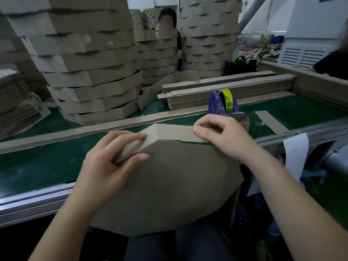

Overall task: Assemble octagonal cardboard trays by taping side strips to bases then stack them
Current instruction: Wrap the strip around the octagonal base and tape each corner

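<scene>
A brown octagonal cardboard base (169, 189) lies bottom-up over the table's near edge and my lap. A folded side strip (169, 131) wraps its far edge. My left hand (111, 161) grips the strip at the far-left corner, thumb on the base and fingers over the strip's outer face. My right hand (220, 134) pinches the strip's right end against the base's far edge. A blue tape dispenser (223, 104) with a yellow-green roll stands just behind my right hand.
Tall stacks of finished trays (90, 72) fill the far left and centre of the green table (37, 166). Flat side strips (226, 93) are piled at the far right. One long strip (75, 131) lies across the table. A person sits behind the stacks.
</scene>
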